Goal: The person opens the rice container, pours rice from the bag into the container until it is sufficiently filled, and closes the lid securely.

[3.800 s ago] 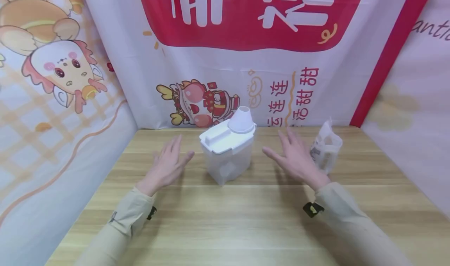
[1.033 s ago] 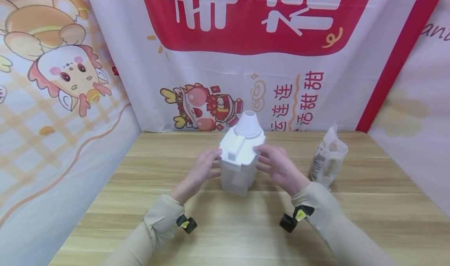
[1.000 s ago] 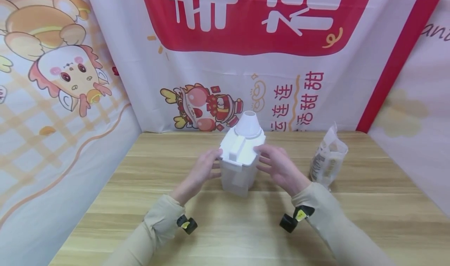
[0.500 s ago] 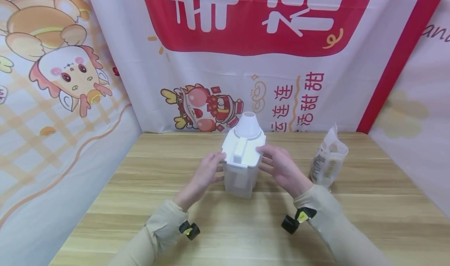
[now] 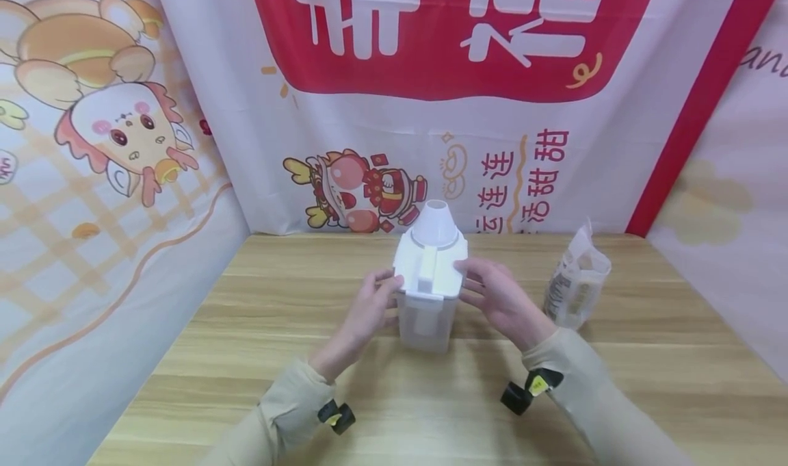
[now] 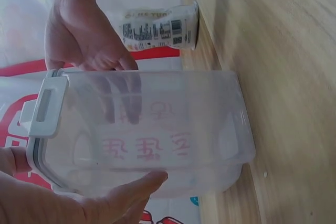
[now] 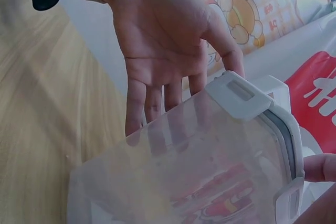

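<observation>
A translucent plastic storage container point(image 5: 425, 328) with a white lid point(image 5: 448, 278) stands upright on the wooden table. A handle bar and a white cone point(image 5: 434, 228) top the lid. My left hand point(image 5: 369, 307) touches the container's left side, thumb at the lid's edge. On the other side my right hand point(image 5: 501, 298) rests against the wall; its fingers point(image 7: 153, 103) look straight in the right wrist view, and its thumb touches the lid's edge. White clips point(image 6: 50, 107) sit along the rim. The container's far side is hidden in the head view.
A crumpled translucent printed bag point(image 5: 577, 281) stands on the table point(image 5: 277, 274) to the right of my right hand. A white and red printed cloth point(image 5: 394, 113) hangs behind the table, with more printed cloth at both sides.
Both hands were apart from the container and have come in to its sides. The container has turned so a narrow clipped end faces me, and sits slightly nearer and farther right.
</observation>
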A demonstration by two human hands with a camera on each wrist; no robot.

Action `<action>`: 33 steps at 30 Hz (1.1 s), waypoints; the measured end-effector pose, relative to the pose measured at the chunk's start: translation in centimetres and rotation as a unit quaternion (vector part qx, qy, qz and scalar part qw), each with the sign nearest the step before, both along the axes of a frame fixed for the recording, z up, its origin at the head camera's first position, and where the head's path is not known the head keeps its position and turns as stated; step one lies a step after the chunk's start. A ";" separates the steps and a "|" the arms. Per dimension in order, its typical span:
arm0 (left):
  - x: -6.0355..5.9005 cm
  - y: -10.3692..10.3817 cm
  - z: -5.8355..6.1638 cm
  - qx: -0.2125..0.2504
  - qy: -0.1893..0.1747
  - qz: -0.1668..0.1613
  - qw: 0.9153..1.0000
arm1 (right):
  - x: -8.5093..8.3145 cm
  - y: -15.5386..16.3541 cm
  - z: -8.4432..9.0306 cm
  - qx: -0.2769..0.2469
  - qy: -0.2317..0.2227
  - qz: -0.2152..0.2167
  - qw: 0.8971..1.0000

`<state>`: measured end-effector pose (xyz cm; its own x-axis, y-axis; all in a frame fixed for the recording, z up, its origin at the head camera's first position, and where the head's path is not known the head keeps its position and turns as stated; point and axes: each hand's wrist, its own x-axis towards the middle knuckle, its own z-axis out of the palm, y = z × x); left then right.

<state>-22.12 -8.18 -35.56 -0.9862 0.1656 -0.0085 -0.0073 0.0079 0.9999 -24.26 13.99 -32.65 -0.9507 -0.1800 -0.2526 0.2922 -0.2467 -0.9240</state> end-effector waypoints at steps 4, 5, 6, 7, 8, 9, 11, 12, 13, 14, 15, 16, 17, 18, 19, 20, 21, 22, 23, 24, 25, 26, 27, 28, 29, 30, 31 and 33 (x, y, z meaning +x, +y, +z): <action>0.6 0.3 0.0 0.001 0.011 0.008 1.000 | 0.5 0.3 -0.1 -0.002 0.000 0.002 1.000; 0.8 0.4 -0.1 0.002 0.013 0.007 1.000 | 0.7 0.4 -0.1 -0.002 0.000 0.001 1.000; 1.0 0.6 -0.1 0.003 0.015 0.008 1.000 | 0.9 0.5 -0.1 -0.002 0.002 0.001 1.000; 1.2 0.7 -0.2 0.005 0.017 0.008 1.000 | 1.2 0.6 -0.2 -0.001 0.002 0.001 1.000; 1.3 0.8 -0.2 0.007 0.017 0.009 1.000 | 1.4 0.7 -0.2 -0.003 0.003 -0.001 1.000; 1.5 0.9 -0.2 0.006 0.017 0.012 1.000 | 1.6 0.7 -0.2 -0.004 0.005 -0.002 1.000; 1.9 1.2 -0.1 0.007 0.019 0.016 1.000 | 2.0 0.7 -0.2 -0.005 0.008 -0.006 1.000; 2.0 1.3 -0.1 0.006 0.019 0.019 1.000 | 2.2 0.7 -0.2 -0.004 0.009 -0.008 1.000; 2.2 1.4 -0.1 0.004 0.021 0.021 1.000 | 2.4 0.7 -0.2 -0.003 0.010 -0.011 1.000; 2.4 1.6 0.0 0.001 0.020 0.024 1.000 | 2.6 0.6 -0.2 -0.001 0.012 -0.013 1.000; 2.6 1.7 0.0 -0.004 0.022 0.026 0.999 | 2.8 0.6 -0.1 0.002 0.015 -0.016 1.000; 2.8 1.8 0.0 -0.005 0.024 0.025 0.999 | 3.0 0.5 -0.1 0.006 0.018 -0.019 1.000; 3.0 1.9 0.1 -0.009 0.026 0.025 0.999 | 3.2 0.5 -0.1 0.011 0.023 -0.022 0.999; 3.2 2.0 0.2 -0.011 0.026 0.025 0.999 | 3.4 0.5 -0.1 0.016 0.028 -0.024 0.999; 3.4 2.1 0.2 -0.013 0.028 0.025 0.999 | 3.6 0.4 -0.1 0.018 0.031 -0.027 0.999; 3.6 2.2 0.2 -0.013 0.029 0.024 0.999 | 3.7 0.4 -0.2 0.021 0.035 -0.028 0.999; 3.8 2.3 0.2 -0.013 0.029 0.024 0.999 | 3.9 0.4 -0.2 0.022 0.039 -0.030 0.999; 4.0 2.4 0.3 -0.013 0.029 0.024 0.999 | 4.1 0.5 -0.2 0.023 0.041 -0.032 0.998; 4.2 2.5 0.3 -0.013 0.029 0.026 0.999 | 4.2 0.5 -0.2 0.024 0.042 -0.033 0.998; 4.3 2.5 0.3 -0.011 0.028 0.026 0.999 | 4.4 0.6 -0.1 0.024 0.043 -0.032 0.998; 4.4 2.5 0.3 -0.008 0.027 0.026 0.999 | 4.5 0.6 -0.1 0.024 0.042 -0.032 0.998; 4.5 2.6 0.2 -0.003 0.027 0.025 0.999 | 4.7 0.7 0.0 0.025 0.042 -0.032 0.998; 4.6 2.6 0.3 -0.001 0.027 0.024 0.999 | 4.8 0.7 0.0 0.024 0.042 -0.033 0.998; 4.7 2.6 0.3 0.003 0.028 0.023 0.999 | 4.9 0.8 0.0 0.027 0.039 -0.033 0.998; 4.8 2.7 0.3 0.006 0.028 0.020 0.999 | 5.1 0.9 0.0 0.027 0.038 -0.034 0.998; 4.9 2.7 0.3 0.010 0.027 0.018 0.999 | 5.3 0.9 0.0 0.028 0.036 -0.036 0.998; 5.0 2.7 0.3 0.012 0.028 0.015 0.999 | 5.4 1.0 0.0 0.026 0.034 -0.038 0.998; 5.3 2.8 0.4 0.014 0.027 0.012 0.999 | 5.7 1.1 -0.1 0.019 0.033 -0.041 0.998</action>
<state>-16.78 -5.41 -35.20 -0.9887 0.1412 0.0497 0.0475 -0.0189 0.9987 -18.57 15.04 -32.73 -0.9766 -0.0915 -0.1948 0.2111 -0.2309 -0.9498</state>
